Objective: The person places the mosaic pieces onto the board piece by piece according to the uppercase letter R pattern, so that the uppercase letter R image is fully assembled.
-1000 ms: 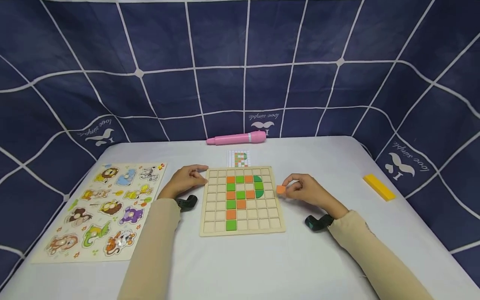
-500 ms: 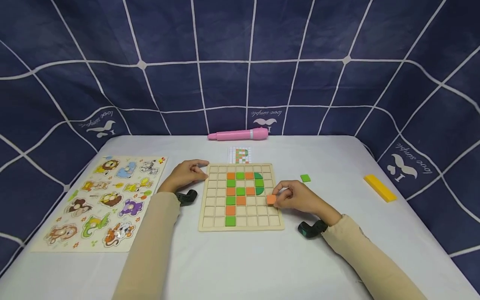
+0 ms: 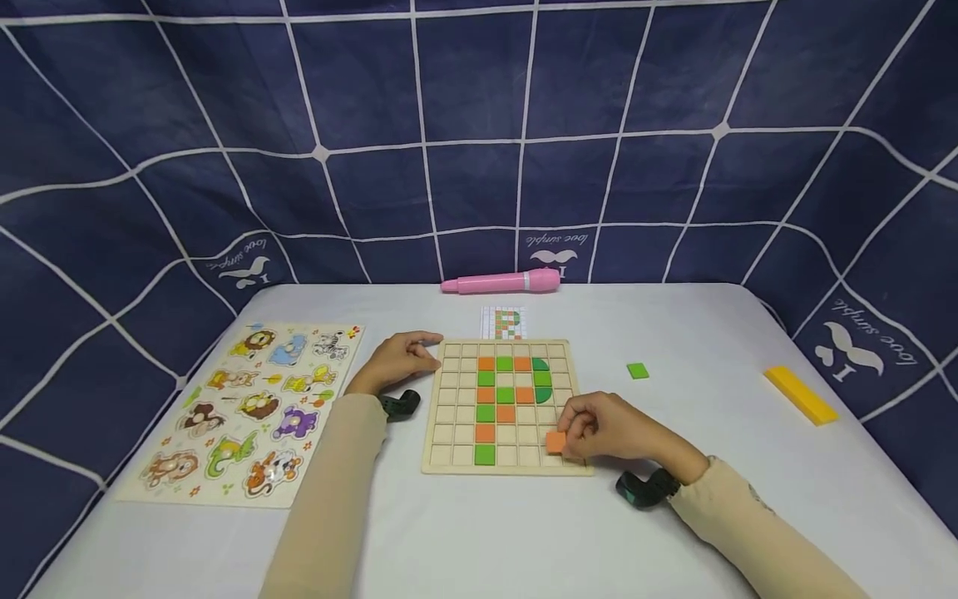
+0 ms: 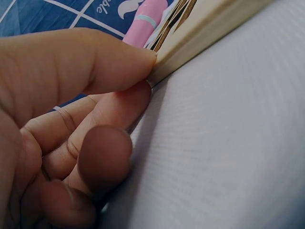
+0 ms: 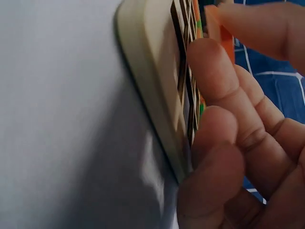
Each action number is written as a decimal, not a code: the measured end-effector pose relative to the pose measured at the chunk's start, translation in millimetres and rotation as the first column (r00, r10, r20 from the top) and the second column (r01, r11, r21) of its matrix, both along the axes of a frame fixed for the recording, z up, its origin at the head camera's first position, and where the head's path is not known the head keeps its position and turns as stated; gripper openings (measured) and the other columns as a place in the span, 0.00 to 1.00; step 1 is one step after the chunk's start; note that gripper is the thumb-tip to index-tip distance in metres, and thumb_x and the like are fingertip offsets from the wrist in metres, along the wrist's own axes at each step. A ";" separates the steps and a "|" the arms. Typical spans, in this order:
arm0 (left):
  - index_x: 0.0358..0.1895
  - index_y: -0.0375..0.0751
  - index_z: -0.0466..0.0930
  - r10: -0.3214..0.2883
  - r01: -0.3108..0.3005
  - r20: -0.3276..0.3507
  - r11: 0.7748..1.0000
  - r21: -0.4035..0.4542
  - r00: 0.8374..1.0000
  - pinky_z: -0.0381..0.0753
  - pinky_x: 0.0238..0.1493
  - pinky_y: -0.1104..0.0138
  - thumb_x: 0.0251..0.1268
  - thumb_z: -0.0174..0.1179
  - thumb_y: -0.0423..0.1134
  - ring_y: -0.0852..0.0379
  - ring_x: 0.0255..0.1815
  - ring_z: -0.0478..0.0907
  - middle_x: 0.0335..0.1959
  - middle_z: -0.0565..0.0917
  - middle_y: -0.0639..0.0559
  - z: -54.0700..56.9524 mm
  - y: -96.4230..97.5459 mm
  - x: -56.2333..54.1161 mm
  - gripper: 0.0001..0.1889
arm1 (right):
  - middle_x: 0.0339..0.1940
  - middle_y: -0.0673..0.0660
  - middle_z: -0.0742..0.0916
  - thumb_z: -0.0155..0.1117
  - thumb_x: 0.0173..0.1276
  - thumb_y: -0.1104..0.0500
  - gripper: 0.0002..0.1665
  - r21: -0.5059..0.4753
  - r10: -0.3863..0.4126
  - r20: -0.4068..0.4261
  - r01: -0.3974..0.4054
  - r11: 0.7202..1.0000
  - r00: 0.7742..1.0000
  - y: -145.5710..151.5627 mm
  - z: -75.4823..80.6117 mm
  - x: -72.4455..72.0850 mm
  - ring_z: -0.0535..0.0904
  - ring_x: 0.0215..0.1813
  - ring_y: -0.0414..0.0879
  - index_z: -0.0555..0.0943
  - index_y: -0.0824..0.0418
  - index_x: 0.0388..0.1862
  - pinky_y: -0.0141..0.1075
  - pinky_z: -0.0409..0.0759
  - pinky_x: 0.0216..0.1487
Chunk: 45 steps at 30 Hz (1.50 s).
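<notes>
A wooden grid board (image 3: 454,459) lies flat on the white table, with orange, green and dark green tiles set in its cells in a letter-like shape. At the board's upper left edge my left hand (image 3: 397,359) holds it between thumb and forefinger; the left wrist view shows the thumb (image 4: 119,62) against the rim. Between thumb and fingertips, my right hand (image 3: 614,426) pinches a square orange tile (image 3: 555,442) over the lower right cells. Seen from the right wrist, this tile stands tilted above the board (image 5: 152,71). The board's right edge is partly hidden by that hand.
Behind the board lies a small pattern card (image 3: 504,321), and beyond it a pink pen-shaped microphone-like object (image 3: 501,282). One loose green tile (image 3: 638,371) lies to the right. Farther right is a yellow bar (image 3: 801,395). An animal puzzle board (image 3: 292,492) occupies the left side.
My right hand has carried the orange tile from beside the board to above its lower right cells, uncovering the loose green tile. The left hand stays at the board's edge.
</notes>
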State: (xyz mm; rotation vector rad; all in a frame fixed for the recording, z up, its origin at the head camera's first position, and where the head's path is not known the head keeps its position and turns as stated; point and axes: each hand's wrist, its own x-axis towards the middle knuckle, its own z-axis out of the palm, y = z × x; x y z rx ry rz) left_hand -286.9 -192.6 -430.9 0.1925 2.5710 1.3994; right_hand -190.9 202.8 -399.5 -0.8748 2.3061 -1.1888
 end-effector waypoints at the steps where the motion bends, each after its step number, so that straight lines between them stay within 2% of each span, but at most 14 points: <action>1: 0.72 0.39 0.81 0.001 -0.001 -0.009 1.000 0.003 1.000 0.71 0.50 0.60 0.65 0.75 0.38 0.56 0.29 0.72 0.29 0.83 0.56 -0.5 1.5 0.0 0.31 | 0.28 0.44 0.88 0.75 0.62 0.69 0.09 0.004 0.006 -0.002 -0.006 1.000 1.000 0.4 0.4 0.9 0.76 0.29 0.35 0.85 0.63 0.40 0.28 0.75 0.36; 7: 0.72 0.38 0.81 -0.011 0.011 -0.018 1.000 0.011 1.000 0.71 0.47 0.61 0.66 0.73 0.37 0.57 0.29 0.71 0.29 0.83 0.56 0.9 2.0 2.1 0.31 | 0.27 0.42 0.86 0.80 0.59 0.69 0.12 0.020 0.035 -0.046 -0.034 0.999 0.998 -3.4 0.7 5.3 0.72 0.26 0.34 0.85 0.60 0.37 0.28 0.71 0.31; 13: 0.73 0.38 0.80 -0.023 0.024 -0.024 1.000 0.017 0.999 0.71 0.46 0.61 0.66 0.73 0.38 0.58 0.30 0.71 0.30 0.84 0.56 3.9 0.4 3.0 0.32 | 0.26 0.40 0.84 0.82 0.58 0.66 0.12 0.052 0.024 -0.080 -0.020 0.998 0.996 -7.7 -1.0 8.2 0.70 0.25 0.33 0.86 0.58 0.37 0.29 0.69 0.29; 18: 0.73 0.38 0.81 -0.016 0.016 -0.029 1.000 0.010 0.999 0.71 0.46 0.61 0.66 0.73 0.36 0.58 0.29 0.71 0.31 0.85 0.55 9.4 -2.1 3.2 0.31 | 0.26 0.39 0.84 0.82 0.59 0.66 0.12 0.065 0.028 -0.111 -0.021 0.998 0.993 -12.7 -0.6 8.0 0.71 0.26 0.33 0.86 0.58 0.38 0.30 0.72 0.31; 21: 0.72 0.37 0.81 -0.011 0.012 -0.033 1.000 0.015 0.999 0.71 0.44 0.62 0.66 0.73 0.35 0.58 0.28 0.70 0.30 0.84 0.56 10.1 -1.2 2.6 0.30 | 0.26 0.40 0.84 0.82 0.59 0.66 0.12 0.063 0.028 -0.108 -0.021 0.998 0.994 -13.2 -0.7 7.6 0.71 0.27 0.34 0.86 0.58 0.38 0.30 0.72 0.32; 26: 0.72 0.38 0.81 -0.010 0.010 -0.010 1.000 0.023 1.000 0.72 0.46 0.62 0.65 0.73 0.35 0.58 0.29 0.72 0.30 0.85 0.56 6.6 1.5 2.9 0.31 | 0.27 0.40 0.83 0.82 0.61 0.64 0.11 0.049 0.054 -0.070 -0.050 0.998 0.996 -7.2 -1.0 5.8 0.70 0.26 0.34 0.87 0.59 0.39 0.29 0.69 0.30; 32: 0.72 0.39 0.81 -0.005 0.006 -0.020 0.999 0.034 1.000 0.72 0.49 0.61 0.66 0.73 0.37 0.58 0.29 0.72 0.30 0.85 0.55 4.3 3.8 0.6 0.30 | 0.30 0.44 0.83 0.75 0.69 0.66 0.07 -0.034 0.102 -0.009 -0.103 0.994 0.995 4.2 -0.9 -4.3 0.71 0.29 0.34 0.87 0.65 0.43 0.28 0.70 0.32; 37: 0.72 0.39 0.81 -0.003 0.003 -0.008 1.000 0.013 1.000 0.71 0.48 0.62 0.66 0.73 0.36 0.58 0.29 0.71 0.30 0.84 0.55 5.5 5.2 0.5 0.30 | 0.33 0.49 0.84 0.73 0.72 0.67 0.11 -0.106 0.100 0.085 -0.091 0.990 0.991 16.6 -1.5 -15.2 0.74 0.33 0.36 0.84 0.72 0.49 0.27 0.74 0.36; 40: 0.72 0.39 0.81 0.001 -0.001 -0.014 1.000 0.011 1.000 0.71 0.48 0.61 0.65 0.73 0.36 0.57 0.29 0.71 0.29 0.84 0.55 6.2 4.2 1.1 0.30 | 0.34 0.51 0.84 0.71 0.73 0.69 0.13 -0.150 0.072 0.104 -0.056 0.987 0.992 25.4 -2.6 -23.1 0.75 0.33 0.36 0.83 0.76 0.52 0.27 0.74 0.36; 45: 0.73 0.39 0.81 -0.009 0.010 -0.013 1.000 0.018 1.000 0.72 0.50 0.61 0.66 0.73 0.37 0.58 0.29 0.72 0.30 0.85 0.55 5.8 1.3 2.6 0.31 | 0.33 0.51 0.85 0.68 0.75 0.70 0.14 -0.179 -0.025 0.054 0.035 0.983 0.998 45.0 -4.1 -35.9 0.73 0.29 0.37 0.81 0.77 0.56 0.29 0.73 0.29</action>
